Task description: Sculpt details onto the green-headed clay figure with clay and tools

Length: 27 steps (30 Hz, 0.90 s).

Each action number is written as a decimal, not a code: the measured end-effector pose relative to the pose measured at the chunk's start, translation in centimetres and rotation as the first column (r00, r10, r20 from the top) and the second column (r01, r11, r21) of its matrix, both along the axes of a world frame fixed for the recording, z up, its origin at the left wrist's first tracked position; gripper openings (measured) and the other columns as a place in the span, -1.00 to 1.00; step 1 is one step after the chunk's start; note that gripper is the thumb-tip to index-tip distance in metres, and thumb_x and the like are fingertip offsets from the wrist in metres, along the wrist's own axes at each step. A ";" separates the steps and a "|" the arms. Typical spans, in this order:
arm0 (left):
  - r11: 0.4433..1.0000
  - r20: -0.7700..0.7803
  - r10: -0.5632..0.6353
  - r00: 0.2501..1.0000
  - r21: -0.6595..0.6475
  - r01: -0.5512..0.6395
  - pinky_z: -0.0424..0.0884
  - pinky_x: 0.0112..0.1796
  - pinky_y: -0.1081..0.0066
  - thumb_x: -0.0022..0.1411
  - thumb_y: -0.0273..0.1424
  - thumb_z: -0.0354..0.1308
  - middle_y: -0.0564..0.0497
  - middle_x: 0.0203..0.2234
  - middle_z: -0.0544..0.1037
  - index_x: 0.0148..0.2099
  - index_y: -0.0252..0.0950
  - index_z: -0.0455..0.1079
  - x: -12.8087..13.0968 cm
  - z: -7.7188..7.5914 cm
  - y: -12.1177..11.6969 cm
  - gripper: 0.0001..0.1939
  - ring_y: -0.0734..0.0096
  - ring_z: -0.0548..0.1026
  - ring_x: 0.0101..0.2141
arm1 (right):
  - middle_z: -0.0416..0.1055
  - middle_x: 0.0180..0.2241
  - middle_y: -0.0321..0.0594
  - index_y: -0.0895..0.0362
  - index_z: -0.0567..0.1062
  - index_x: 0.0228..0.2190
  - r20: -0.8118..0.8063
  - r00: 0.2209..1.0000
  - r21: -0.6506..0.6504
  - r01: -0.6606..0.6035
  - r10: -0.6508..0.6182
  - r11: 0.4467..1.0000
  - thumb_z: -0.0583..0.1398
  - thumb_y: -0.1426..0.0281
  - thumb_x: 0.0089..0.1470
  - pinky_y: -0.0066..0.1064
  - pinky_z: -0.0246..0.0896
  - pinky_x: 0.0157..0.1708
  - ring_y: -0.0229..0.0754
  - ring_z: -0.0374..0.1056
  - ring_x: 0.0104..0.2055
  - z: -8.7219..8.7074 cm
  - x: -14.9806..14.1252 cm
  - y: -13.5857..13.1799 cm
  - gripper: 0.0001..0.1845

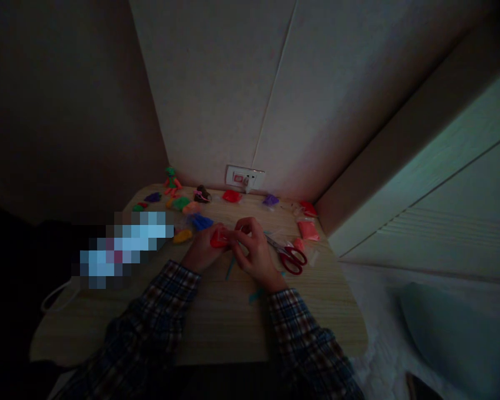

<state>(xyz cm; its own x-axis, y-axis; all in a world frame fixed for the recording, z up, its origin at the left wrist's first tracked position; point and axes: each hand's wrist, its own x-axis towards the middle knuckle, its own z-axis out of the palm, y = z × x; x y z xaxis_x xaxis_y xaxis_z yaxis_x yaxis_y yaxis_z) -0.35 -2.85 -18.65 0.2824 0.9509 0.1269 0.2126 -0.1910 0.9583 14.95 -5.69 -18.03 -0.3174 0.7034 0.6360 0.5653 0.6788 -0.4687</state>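
Observation:
In the middle of the table, my left hand (203, 250) is closed around a small clear packet of red modelling clay (219, 238). My right hand (252, 247) meets it from the other side, thumb and fingers pinched at the packet's edge; the exact grip is too dark to make out. Scissors with dark red handles (292, 259) lie just right of my right hand. A blue clay packet (201, 221) and a yellow clay piece (182, 236) sit close to my left hand.
Along the table's back are a green and orange clay figure (171, 181), a red packet (232, 196) and a purple packet (270, 200). Coral packets (308, 229) lie at right. A blurred-out lit device (127, 247) with a white cable stands at left. A wall socket (245, 178) is behind.

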 end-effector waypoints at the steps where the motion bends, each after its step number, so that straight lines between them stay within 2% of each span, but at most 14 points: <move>1: 1.000 -0.001 -0.003 1.000 0.000 0.003 0.28 -0.41 0.39 -0.08 -0.31 0.20 0.16 -0.57 0.33 -0.48 -0.25 0.22 0.0 0.0 0.0 -0.79 0.42 0.31 -0.49 | 0.26 -0.23 -0.13 0.11 0.52 -0.27 -0.003 1.000 -0.003 -0.001 0.001 1.000 0.07 0.41 0.20 -0.23 0.21 -0.24 -0.12 0.23 -0.22 0.0 0.0 0.0 -0.79; 10: 0.999 -0.003 -0.046 0.999 0.014 0.046 0.30 -0.39 0.39 -0.07 -0.37 0.16 0.12 -0.55 0.39 -0.45 -0.28 0.30 -0.2 0.1 -0.1 -0.89 0.39 0.36 -0.46 | 0.26 -0.22 -0.14 0.10 0.51 -0.28 -0.019 1.000 -0.031 -0.010 0.010 0.999 0.08 0.38 0.22 -0.22 0.21 -0.20 -0.12 0.24 -0.19 -0.1 -0.1 0.1 -0.80; 16: 0.991 0.092 -0.087 0.992 -0.094 0.095 0.18 -0.60 0.49 -0.07 -0.35 0.15 0.18 -0.67 0.30 -0.45 -0.28 0.30 -0.1 -0.1 -0.3 -0.87 0.51 0.25 -0.62 | 0.25 -0.23 -0.14 0.11 0.50 -0.32 -0.041 0.999 -0.041 -0.023 0.022 0.999 0.09 0.38 0.21 -0.22 0.23 -0.19 -0.11 0.23 -0.19 0.0 -0.1 0.1 -0.82; 21: 0.984 0.150 -0.096 0.984 -0.132 0.116 0.17 -0.63 0.52 -0.08 -0.40 0.15 0.18 -0.68 0.31 -0.43 -0.30 0.33 -0.1 -0.4 -0.2 -0.90 0.55 0.25 -0.66 | 0.24 -0.25 -0.14 0.10 0.48 -0.35 -0.067 0.997 -0.041 -0.032 0.029 0.999 0.07 0.37 0.21 -0.23 0.24 -0.19 -0.10 0.23 -0.17 0.1 -0.2 0.0 -0.81; 27: 0.978 0.199 -0.105 0.974 -0.160 0.138 0.13 -0.63 0.53 -0.11 -0.39 0.18 0.19 -0.67 0.30 -0.41 -0.32 0.32 -0.2 0.5 -0.2 -0.84 0.61 0.21 -0.66 | 0.25 -0.23 -0.13 0.09 0.46 -0.27 -0.106 0.994 -0.036 -0.036 0.032 0.999 0.07 0.33 0.22 -0.24 0.28 -0.18 -0.10 0.26 -0.16 0.0 -0.4 -0.2 -0.82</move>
<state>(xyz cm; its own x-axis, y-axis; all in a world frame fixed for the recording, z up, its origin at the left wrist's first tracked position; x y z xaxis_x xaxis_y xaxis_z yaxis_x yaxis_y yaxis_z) -0.55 -3.05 -18.11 0.3836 0.9231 0.0272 0.0101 -0.0337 0.9994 14.50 -5.84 -18.00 -0.2743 0.7178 0.6399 0.4885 0.6772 -0.5502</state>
